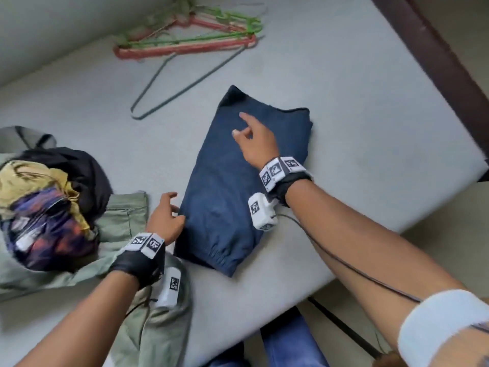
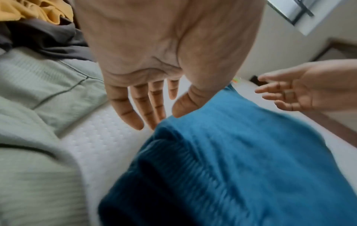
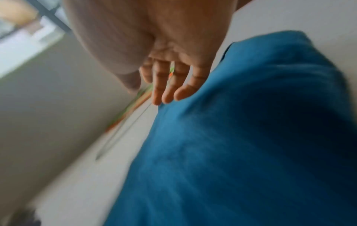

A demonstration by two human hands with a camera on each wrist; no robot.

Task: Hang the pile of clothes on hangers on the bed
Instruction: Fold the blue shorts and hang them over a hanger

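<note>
A folded dark blue garment lies flat in the middle of the bed. My right hand hovers open over its far half, fingers stretched forward and holding nothing. My left hand is open at the garment's left edge, fingers straight, thumb touching the cloth. A pile of clothes, yellow, black and patterned, sits at the left on a pale green garment. Green and red hangers and a grey wire hanger lie at the far side.
The bed has a light grey cover; its right edge runs along a dark wooden frame. A wall stands behind the hangers. The bed's near edge is close to my legs.
</note>
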